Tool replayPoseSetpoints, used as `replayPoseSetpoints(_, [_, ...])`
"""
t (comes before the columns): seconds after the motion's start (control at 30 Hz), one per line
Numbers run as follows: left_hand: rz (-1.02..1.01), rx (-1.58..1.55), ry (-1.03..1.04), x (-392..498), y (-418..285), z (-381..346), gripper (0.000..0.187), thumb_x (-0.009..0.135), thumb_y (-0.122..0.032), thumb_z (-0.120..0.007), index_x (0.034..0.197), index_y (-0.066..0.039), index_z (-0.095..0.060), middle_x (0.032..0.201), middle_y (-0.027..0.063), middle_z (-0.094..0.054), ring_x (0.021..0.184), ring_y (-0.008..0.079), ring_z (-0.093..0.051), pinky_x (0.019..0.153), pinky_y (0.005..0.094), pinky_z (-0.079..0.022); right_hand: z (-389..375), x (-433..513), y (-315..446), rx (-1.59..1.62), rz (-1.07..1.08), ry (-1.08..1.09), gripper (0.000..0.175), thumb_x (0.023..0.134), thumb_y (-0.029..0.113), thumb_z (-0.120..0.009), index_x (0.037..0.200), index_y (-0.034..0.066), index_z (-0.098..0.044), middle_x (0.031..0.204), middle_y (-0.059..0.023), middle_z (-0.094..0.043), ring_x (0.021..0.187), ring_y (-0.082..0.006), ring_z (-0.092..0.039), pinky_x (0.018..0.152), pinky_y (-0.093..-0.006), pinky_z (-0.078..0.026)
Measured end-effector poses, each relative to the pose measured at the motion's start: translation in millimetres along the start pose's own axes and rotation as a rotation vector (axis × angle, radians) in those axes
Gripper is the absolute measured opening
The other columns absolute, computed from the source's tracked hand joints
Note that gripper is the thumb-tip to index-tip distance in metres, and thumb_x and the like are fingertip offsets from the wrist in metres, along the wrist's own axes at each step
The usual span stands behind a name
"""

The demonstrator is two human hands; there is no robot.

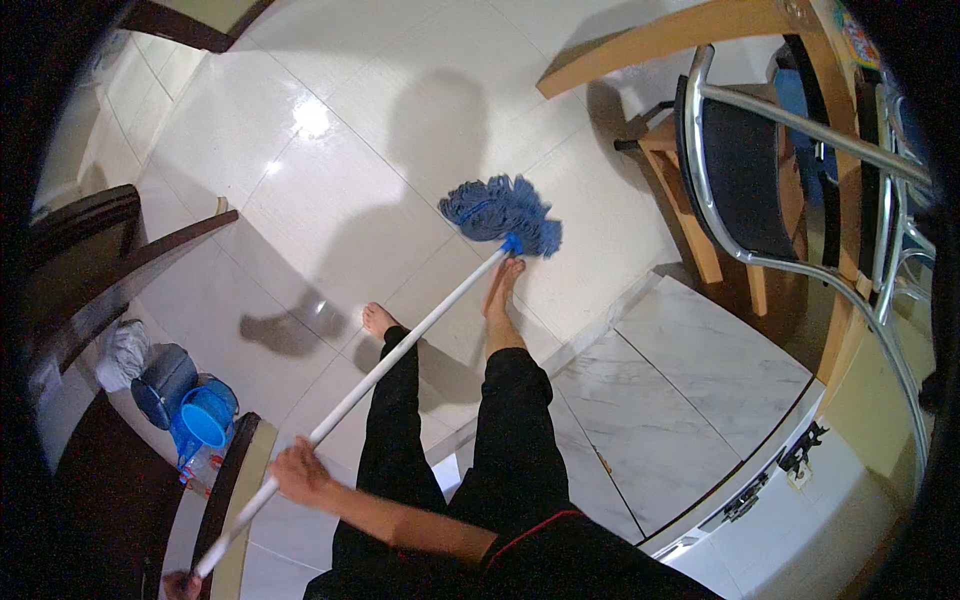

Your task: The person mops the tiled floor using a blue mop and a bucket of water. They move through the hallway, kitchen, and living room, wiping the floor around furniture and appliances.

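Note:
A string mop lies diagonally across the view, its blue yarn head [499, 214] on the tiled floor just beyond my right foot. A blue socket joins it to a white pole [405, 345]. My right hand [301, 472] reaches across my body and is wrapped around the pole's lower-left stretch. At the bottom left, my left hand [182, 585] grips the pole near its end, partly cut off by the picture's edge. My bare feet stand on the pale floor [337, 187], one on either side of the pole.
At right, a metal-framed chair [739, 165] stands by wooden furniture [690, 217]. A marble-patterned tiled step [697, 360] rises below it. Blue buckets [206, 416], a dark container [165, 382] and a white bag [124, 356] sit at left, near dark wooden furniture [135, 262] and a door edge [236, 495].

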State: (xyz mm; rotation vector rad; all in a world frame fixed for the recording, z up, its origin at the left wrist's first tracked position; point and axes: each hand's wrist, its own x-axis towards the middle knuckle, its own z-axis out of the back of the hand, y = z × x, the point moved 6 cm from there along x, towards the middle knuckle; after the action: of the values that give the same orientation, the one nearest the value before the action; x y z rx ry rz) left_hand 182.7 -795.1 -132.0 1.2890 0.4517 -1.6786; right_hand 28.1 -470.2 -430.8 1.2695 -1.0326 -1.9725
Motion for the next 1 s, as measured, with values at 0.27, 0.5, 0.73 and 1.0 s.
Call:
replayPoseSetpoints(0.27, [-0.44, 0.128, 0.118, 151, -404, -216, 0.038, 0.091, -0.033, -0.065, 0.088, 0.005, -0.065, 0.065, 0.0129, -0.057, 0.063, 0.0151, -0.052, 0.062, 0.0361, -0.044, 221, -80, -332, -0.314, -0.372, -0.269, 0.01, 0.076, 0.01, -0.058, 0.076, 0.0034, -0.066, 0.083, -0.0198, -0.064, 0.091, -0.0369, -0.06, 0.091, -0.0566, -0.038])
replayPoseSetpoints(0.5, [-1.035, -0.017, 0.286, 168, -682, -398, 0.04, 0.097, -0.039, -0.052, 0.103, -0.001, -0.062, 0.081, 0.0256, -0.064, 0.08, 0.0463, -0.061, 0.071, 0.0495, -0.048, 430, -215, -545, -1.094, -0.945, -0.337, 0.018, 0.088, 0.016, -0.054, 0.089, 0.0126, -0.071, 0.115, -0.0114, -0.062, 0.121, -0.0308, -0.049, 0.109, -0.0581, -0.024])
replayPoseSetpoints(0.73, [-0.758, -0.119, 0.264, 218, -547, -293, 0.041, 0.089, -0.038, -0.067, 0.097, 0.003, -0.066, 0.075, 0.0157, -0.064, 0.071, 0.0194, -0.06, 0.067, 0.0365, -0.048, 343, -78, -434, -0.892, -0.788, -0.013, 0.02, 0.084, 0.022, -0.061, 0.093, 0.0102, -0.074, 0.097, -0.0135, -0.071, 0.101, -0.0305, -0.063, 0.094, -0.0486, -0.041])
replayPoseSetpoints(1.0, [-0.556, -0.092, -0.423, 240, -327, -1, 0.036, 0.08, -0.028, -0.077, 0.089, 0.005, -0.066, 0.08, 0.0043, -0.062, 0.077, 0.0148, -0.056, 0.074, 0.0308, -0.047, 218, 85, -201, -0.442, -0.174, -0.359, 0.017, 0.085, 0.016, -0.054, 0.083, 0.0119, -0.071, 0.087, -0.0118, -0.069, 0.084, -0.0301, -0.066, 0.081, -0.0479, -0.046])
